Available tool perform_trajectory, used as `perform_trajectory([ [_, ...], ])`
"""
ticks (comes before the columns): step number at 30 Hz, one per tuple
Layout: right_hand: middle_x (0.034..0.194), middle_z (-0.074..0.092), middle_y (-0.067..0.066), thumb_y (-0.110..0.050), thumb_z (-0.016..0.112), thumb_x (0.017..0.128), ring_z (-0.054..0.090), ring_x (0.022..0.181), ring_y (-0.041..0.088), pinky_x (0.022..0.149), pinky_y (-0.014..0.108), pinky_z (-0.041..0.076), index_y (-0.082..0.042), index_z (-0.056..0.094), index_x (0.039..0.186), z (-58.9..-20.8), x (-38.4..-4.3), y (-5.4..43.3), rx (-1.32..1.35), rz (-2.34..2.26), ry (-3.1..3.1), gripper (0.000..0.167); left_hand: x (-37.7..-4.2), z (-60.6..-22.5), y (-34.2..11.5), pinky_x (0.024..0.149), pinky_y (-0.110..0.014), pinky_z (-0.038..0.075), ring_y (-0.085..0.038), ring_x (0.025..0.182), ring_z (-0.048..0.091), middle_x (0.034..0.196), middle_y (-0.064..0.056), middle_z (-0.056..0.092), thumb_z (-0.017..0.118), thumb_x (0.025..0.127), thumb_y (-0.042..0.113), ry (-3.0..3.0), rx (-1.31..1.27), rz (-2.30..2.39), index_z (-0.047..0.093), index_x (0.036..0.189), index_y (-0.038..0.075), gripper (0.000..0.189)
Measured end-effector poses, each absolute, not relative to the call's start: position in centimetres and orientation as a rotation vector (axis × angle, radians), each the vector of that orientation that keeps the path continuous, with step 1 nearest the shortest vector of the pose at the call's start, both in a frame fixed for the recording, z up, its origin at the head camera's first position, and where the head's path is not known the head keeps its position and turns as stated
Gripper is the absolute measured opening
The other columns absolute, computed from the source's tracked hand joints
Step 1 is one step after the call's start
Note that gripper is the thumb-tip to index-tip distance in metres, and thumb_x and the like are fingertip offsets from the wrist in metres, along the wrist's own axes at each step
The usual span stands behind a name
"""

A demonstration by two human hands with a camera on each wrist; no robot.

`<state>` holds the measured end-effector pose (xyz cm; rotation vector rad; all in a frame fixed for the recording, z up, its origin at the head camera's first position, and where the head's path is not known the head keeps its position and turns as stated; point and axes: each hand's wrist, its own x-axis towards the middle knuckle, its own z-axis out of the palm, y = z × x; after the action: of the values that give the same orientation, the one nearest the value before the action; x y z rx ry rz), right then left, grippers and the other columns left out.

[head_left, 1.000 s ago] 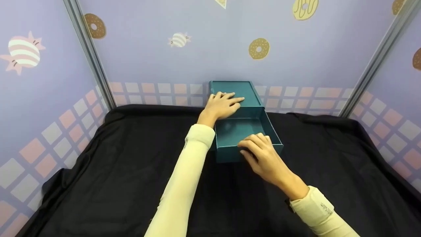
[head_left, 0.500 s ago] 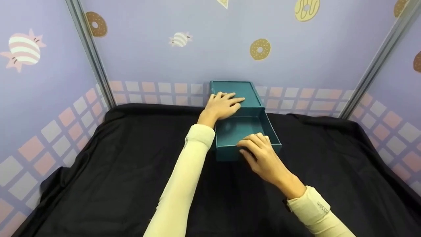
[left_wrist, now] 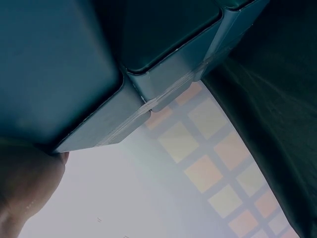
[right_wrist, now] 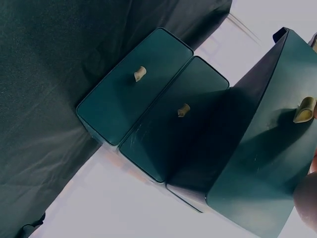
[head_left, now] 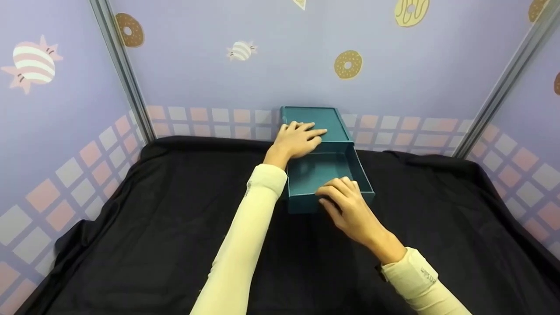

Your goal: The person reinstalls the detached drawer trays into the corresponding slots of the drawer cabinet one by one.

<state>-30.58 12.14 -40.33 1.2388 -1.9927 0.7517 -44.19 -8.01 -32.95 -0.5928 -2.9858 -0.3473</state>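
A teal cabinet [head_left: 316, 114] stands against the back wall, its top drawer [head_left: 313, 173] pulled out and bare inside. My left hand [head_left: 294, 141] rests on the cabinet's top with its fingers spread. At the front of the drawer is my right hand [head_left: 348, 209], its curled fingers and thumb holding the drawer at its small knob [right_wrist: 304, 110]. That knob shows beside my fingertips in the right wrist view. Below are two shut drawers, a middle drawer [right_wrist: 174, 124] and a bottom drawer [right_wrist: 134, 87], each with a pale knob. The left wrist view shows the cabinet's side [left_wrist: 106, 116] close up.
Black cloth [head_left: 175, 227] covers the table and bunches up along its edges. Patterned lilac wall panels [head_left: 280, 65] enclose the back and both sides. Metal posts [head_left: 124, 74] stand in the back corners.
The top drawer appears to have slid slightly inward, with my right hand following it. My left hand stays on the cabinet's top. The head view has shifted a little.
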Motion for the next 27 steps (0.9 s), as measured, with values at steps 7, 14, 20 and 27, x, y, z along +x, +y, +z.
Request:
perform_trajectory([
  [7, 0.109, 0.067, 0.0, -0.005, 0.073, 0.099, 0.054, 0.095, 0.022, 0.082, 0.036, 0.036, -0.011, 0.073, 0.115, -40.43, -30.71, 12.17, 1.239, 0.756, -2.005, 0.018, -44.06, -32.92, -8.01, 0.128, -0.055, 0.017, -0.031, 0.161, 0.021, 0.175, 0.004, 0.028, 0.028, 0.113, 0.049, -2.982, -0.594, -0.368, 0.038, 0.164, 0.046, 0.052],
  [14, 0.108, 0.069, 0.002, -0.003, 0.072, 0.099, 0.054, 0.094, 0.022, 0.082, 0.036, 0.039, -0.01, 0.073, 0.113, -40.63, -30.71, 12.14, 1.256, 0.787, -2.0, 0.016, -44.06, -32.87, -7.97, 0.128, -0.055, 0.018, -0.031, 0.161, 0.022, 0.175, 0.004, 0.028, 0.028, 0.114, 0.048, -2.981, -0.591, -0.362, 0.038, 0.164, 0.045, 0.052],
  [20, 0.104, 0.068, 0.002, -0.003, 0.072, 0.099, 0.056, 0.092, 0.022, 0.079, 0.036, 0.04, -0.01, 0.074, 0.107, -40.63, -30.73, 12.12, 1.277, 0.808, -1.974, 0.011, -44.13, -32.93, -7.91, 0.128, -0.054, 0.018, -0.03, 0.161, 0.023, 0.175, 0.005, 0.028, 0.027, 0.113, 0.048, -2.983, -0.591, -0.358, 0.037, 0.164, 0.047, 0.052],
  [27, 0.105, 0.068, 0.004, -0.002, 0.069, 0.101, 0.055, 0.091, 0.022, 0.079, 0.036, 0.041, -0.009, 0.075, 0.109, -40.51, -30.73, 12.26, 1.307, 0.821, -1.977, 0.012, -44.19, -32.93, -8.04, 0.127, -0.053, 0.02, -0.03, 0.16, 0.024, 0.175, 0.004, 0.028, 0.027, 0.113, 0.049, -2.978, -0.599, -0.355, 0.037, 0.164, 0.046, 0.052],
])
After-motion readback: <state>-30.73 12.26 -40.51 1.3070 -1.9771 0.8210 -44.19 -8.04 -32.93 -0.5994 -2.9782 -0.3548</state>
